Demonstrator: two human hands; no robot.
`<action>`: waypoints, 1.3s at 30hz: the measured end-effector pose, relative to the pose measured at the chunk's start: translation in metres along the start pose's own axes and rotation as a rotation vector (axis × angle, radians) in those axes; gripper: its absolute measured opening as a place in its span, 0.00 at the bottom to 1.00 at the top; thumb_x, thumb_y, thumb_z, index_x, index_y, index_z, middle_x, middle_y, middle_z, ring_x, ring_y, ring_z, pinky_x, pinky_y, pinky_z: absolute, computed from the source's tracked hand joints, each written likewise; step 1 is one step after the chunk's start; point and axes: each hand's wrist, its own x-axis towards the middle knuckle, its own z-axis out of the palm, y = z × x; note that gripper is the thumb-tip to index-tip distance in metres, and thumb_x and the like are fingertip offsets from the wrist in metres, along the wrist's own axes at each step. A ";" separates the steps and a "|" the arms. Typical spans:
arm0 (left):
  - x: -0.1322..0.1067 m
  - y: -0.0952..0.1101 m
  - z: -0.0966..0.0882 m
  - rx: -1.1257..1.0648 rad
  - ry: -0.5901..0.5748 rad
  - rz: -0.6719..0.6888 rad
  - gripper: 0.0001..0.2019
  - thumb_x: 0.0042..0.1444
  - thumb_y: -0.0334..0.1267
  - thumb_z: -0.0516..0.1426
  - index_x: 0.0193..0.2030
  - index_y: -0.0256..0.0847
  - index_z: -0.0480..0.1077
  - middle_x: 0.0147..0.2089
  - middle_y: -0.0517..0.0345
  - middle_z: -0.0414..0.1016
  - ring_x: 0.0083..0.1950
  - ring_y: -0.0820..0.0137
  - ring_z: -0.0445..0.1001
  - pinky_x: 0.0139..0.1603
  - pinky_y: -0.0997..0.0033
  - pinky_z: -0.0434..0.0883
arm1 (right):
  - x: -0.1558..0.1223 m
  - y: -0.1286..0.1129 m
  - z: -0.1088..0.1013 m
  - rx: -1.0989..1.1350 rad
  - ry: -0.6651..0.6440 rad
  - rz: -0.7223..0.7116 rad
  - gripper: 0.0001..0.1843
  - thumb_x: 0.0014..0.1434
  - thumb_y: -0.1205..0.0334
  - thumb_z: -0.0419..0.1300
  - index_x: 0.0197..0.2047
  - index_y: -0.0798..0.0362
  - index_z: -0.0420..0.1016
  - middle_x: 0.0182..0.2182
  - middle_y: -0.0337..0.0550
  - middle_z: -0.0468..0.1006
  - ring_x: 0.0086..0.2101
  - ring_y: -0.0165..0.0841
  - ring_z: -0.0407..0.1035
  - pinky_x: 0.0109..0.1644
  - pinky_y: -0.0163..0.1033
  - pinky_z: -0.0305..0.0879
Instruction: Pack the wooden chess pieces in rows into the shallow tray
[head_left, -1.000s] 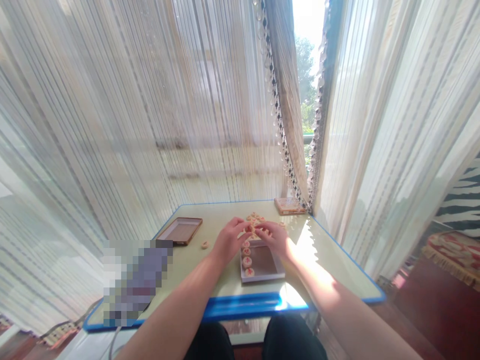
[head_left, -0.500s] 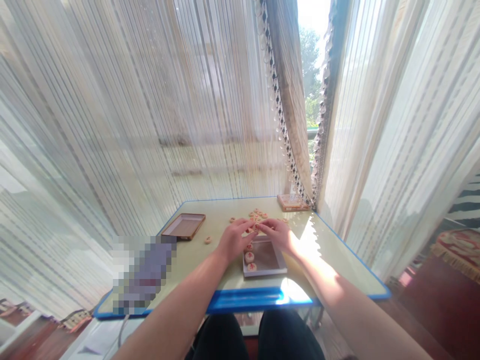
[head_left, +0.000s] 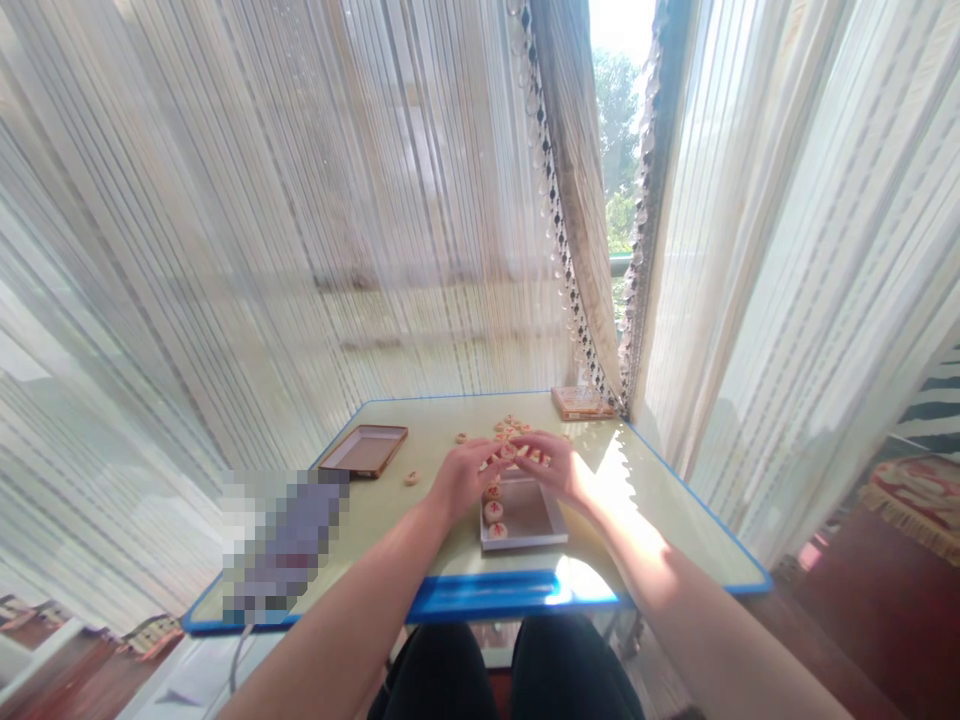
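Observation:
Above the far edge of a shallow white box [head_left: 529, 543], my two hands meet at a round wooden Chinese chess piece [head_left: 508, 452]. The fingers of my left hand [head_left: 463, 474] close on its left side. From the right, my right hand [head_left: 559, 465] curls its fingertips onto the same piece. Inside the box, several pieces with red characters, among them a front chess piece [head_left: 498, 531], line the left wall. More loose pieces [head_left: 510, 426] lie in a heap beyond my hands, partly hidden by the fingers.
A brown-rimmed box lid [head_left: 366, 450] lies at the left of the blue-edged table [head_left: 637, 520]. Near it are a single chess piece [head_left: 412, 479] and a pixelated flat object [head_left: 289, 545] with a cable. A flat box [head_left: 582, 403] sits at the back right, before string curtains [head_left: 420, 250].
The view has shifted slightly. My right fingers have lifted and spread a little, so the piece between my hands shows more. The row in the box looks the same.

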 end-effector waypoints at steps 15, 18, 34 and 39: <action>-0.002 0.008 -0.002 -0.012 -0.081 0.025 0.14 0.58 0.43 0.51 0.47 0.43 0.71 0.37 0.55 0.75 0.39 0.69 0.72 0.42 0.70 0.68 | -0.005 -0.019 -0.011 0.013 -0.094 -0.009 0.12 0.50 0.62 0.60 0.40 0.52 0.74 0.37 0.43 0.74 0.33 0.31 0.68 0.35 0.36 0.65; 0.000 0.011 -0.005 0.008 -0.099 0.052 0.17 0.56 0.45 0.53 0.49 0.41 0.70 0.40 0.51 0.76 0.40 0.67 0.73 0.43 0.68 0.69 | -0.007 -0.019 -0.013 0.014 -0.105 0.019 0.12 0.49 0.62 0.60 0.39 0.53 0.74 0.36 0.43 0.74 0.33 0.31 0.68 0.36 0.37 0.65; -0.034 -0.003 -0.002 0.157 0.063 -0.157 0.14 0.55 0.45 0.52 0.41 0.39 0.71 0.43 0.52 0.74 0.48 0.64 0.68 0.52 0.62 0.65 | -0.026 -0.016 -0.007 -0.391 -0.371 -0.136 0.05 0.39 0.57 0.67 0.25 0.43 0.80 0.29 0.41 0.74 0.35 0.38 0.64 0.45 0.47 0.60; -0.032 -0.011 0.005 0.175 0.047 -0.206 0.14 0.57 0.44 0.50 0.42 0.38 0.70 0.44 0.51 0.73 0.50 0.64 0.68 0.54 0.61 0.64 | -0.026 -0.015 -0.008 -0.382 -0.404 -0.122 0.08 0.42 0.56 0.66 0.30 0.43 0.80 0.32 0.42 0.74 0.36 0.39 0.64 0.44 0.47 0.61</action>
